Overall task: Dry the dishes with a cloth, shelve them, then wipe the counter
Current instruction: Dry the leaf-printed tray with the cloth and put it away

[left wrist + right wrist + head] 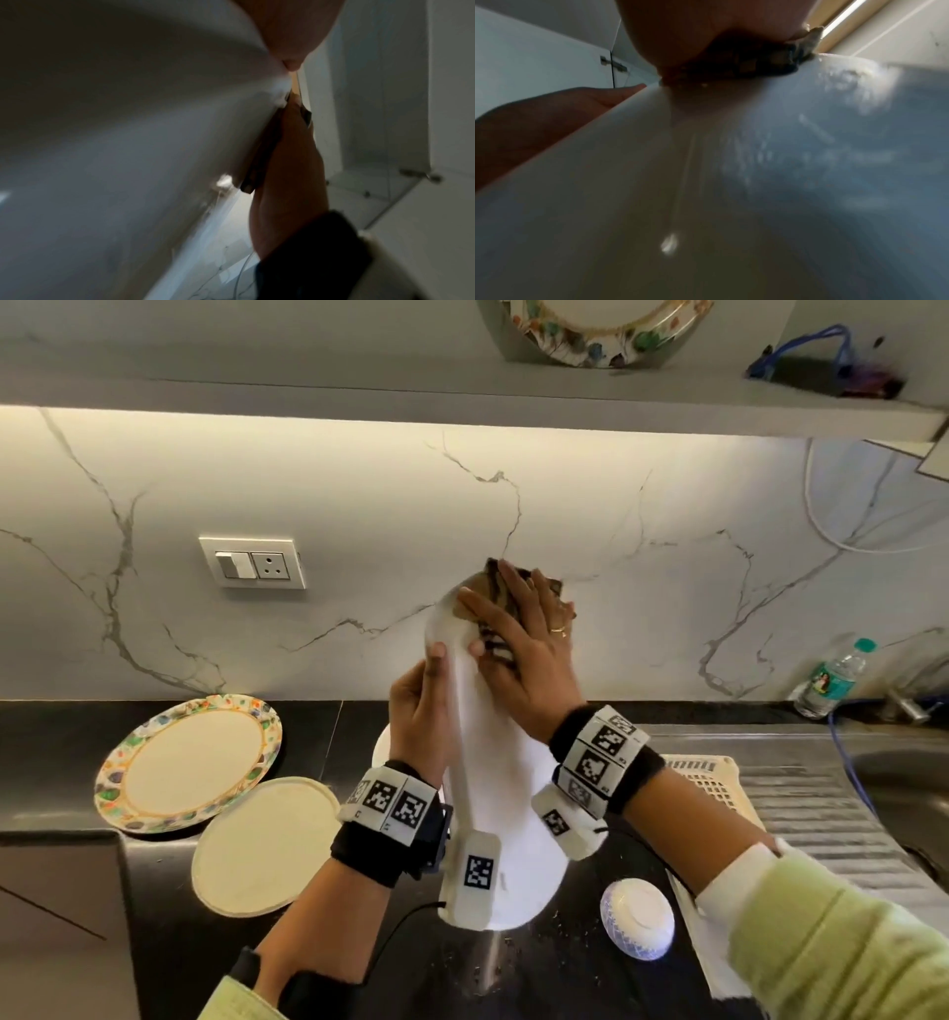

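Observation:
I hold a large white plate [493, 762] upright on its edge above the black counter [51, 752]. My left hand [426, 690] grips the plate's left rim, thumb on the near face and fingers behind. My right hand [513, 634] lies flat with spread fingers, pressing a brown patterned cloth [482, 585] against the plate's upper part. The left wrist view shows the plate [128, 142] edge-on with the cloth [259, 162] under my right hand [287, 172]. The right wrist view shows water streaks on the plate [706, 182], the cloth [757, 60] under my palm, and my left hand's fingers [552, 113].
A floral-rimmed plate [190, 762] and a cream plate [267, 845] lie on the counter at the left. An upturned white bowl [637, 916] sits at the lower right, beside a cream basket [714, 783] and the steel drainboard [821, 793]. A shelf [359, 387] above carries another floral plate [590, 336].

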Motion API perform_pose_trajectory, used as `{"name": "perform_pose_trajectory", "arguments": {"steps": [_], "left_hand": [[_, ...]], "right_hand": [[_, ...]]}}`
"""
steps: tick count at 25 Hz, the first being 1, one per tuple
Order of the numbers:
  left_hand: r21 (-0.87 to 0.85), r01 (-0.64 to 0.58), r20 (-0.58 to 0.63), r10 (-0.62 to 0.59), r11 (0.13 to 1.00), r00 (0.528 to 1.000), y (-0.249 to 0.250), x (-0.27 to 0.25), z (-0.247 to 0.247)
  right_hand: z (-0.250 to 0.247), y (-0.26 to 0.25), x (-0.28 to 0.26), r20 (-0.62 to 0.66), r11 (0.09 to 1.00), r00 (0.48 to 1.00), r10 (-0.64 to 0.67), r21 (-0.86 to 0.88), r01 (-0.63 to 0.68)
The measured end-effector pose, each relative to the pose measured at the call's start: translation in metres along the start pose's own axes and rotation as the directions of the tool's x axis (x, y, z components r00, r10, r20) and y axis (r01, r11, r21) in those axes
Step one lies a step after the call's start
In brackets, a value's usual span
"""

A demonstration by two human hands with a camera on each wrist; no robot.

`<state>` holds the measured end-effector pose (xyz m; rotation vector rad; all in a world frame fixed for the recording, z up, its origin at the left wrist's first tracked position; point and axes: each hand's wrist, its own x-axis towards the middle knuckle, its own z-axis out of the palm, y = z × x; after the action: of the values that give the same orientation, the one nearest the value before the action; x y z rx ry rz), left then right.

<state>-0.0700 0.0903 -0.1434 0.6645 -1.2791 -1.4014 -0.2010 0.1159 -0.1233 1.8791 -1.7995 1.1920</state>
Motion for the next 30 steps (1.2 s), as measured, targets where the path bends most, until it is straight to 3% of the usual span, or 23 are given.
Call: {"name": "perform_pose_trajectory", "arguments": {"steps": [3, 5, 7, 9, 11, 13, 17, 20, 21, 23, 25, 27, 30], "left_hand": [[-0.099, 0.030, -0.006, -0.030, 0.995, 1.000, -0.001, 0.005, 0.000], [-0.150, 0.050, -0.035, -0.056, 0.987, 0.998, -0.007, 0.006, -0.006], [-0.189, 0.071, -0.045, -0.081, 0.979, 0.996, -0.013, 0.004, -0.008], [-0.177, 0.078, -0.084, -0.094, 0.981, 0.992, -0.014, 0.001, -0.009], [-0.112, 0.085, -0.123, -0.099, 0.990, 0.987, -0.014, 0.003, -0.008], [-0.089, 0.090, -0.154, -0.103, 0.992, 0.983, -0.017, 0.003, -0.007], [-0.127, 0.091, -0.174, -0.112, 0.988, 0.978, -0.020, 0.003, 0.001], [-0.062, 0.117, -0.175, -0.127, 0.991, 0.976, -0.019, 0.000, -0.004], [-0.045, 0.132, -0.197, -0.138, 0.990, 0.971, -0.018, 0.003, -0.006], [-0.017, 0.155, -0.235, -0.155, 0.988, 0.960, -0.014, 0.003, -0.009], [-0.010, 0.159, -0.261, -0.156, 0.987, 0.953, -0.010, 0.003, -0.008], [-0.010, 0.161, -0.279, -0.158, 0.987, 0.947, -0.008, 0.004, -0.006], [-0.007, 0.150, -0.316, -0.144, 0.989, 0.938, -0.009, 0.004, -0.008]], "right_hand": [[0.010, -0.005, -0.014, 0.111, 0.974, 0.982, -0.152, -0.154, 0.168], [0.016, -0.008, -0.028, 0.189, 0.903, 0.917, -0.352, -0.189, 0.386], [0.019, 0.001, -0.035, 0.261, 0.854, 0.866, -0.427, -0.197, 0.481], [0.017, 0.026, -0.041, 0.261, 0.891, 0.907, -0.331, -0.229, 0.392], [0.010, 0.050, -0.049, 0.210, 0.970, 0.973, -0.091, -0.203, 0.134], [0.014, 0.044, -0.063, 0.203, 0.992, 0.979, 0.034, -0.127, -0.008], [0.033, -0.003, -0.106, 0.276, 0.974, 0.951, -0.141, -0.133, 0.183], [0.023, 0.027, -0.141, 0.337, 0.938, 0.911, -0.237, -0.165, 0.304], [0.019, 0.044, -0.152, 0.350, 0.940, 0.915, -0.199, -0.196, 0.280], [0.011, 0.068, -0.163, 0.343, 0.981, 0.935, 0.093, -0.190, -0.028], [0.012, 0.065, -0.166, 0.353, 0.942, 0.874, 0.334, -0.084, -0.326], [0.016, 0.039, -0.167, 0.362, 0.960, 0.890, 0.278, -0.070, -0.272], [0.023, 0.010, -0.195, 0.409, 0.994, 0.912, 0.030, -0.106, 0.015]]}}
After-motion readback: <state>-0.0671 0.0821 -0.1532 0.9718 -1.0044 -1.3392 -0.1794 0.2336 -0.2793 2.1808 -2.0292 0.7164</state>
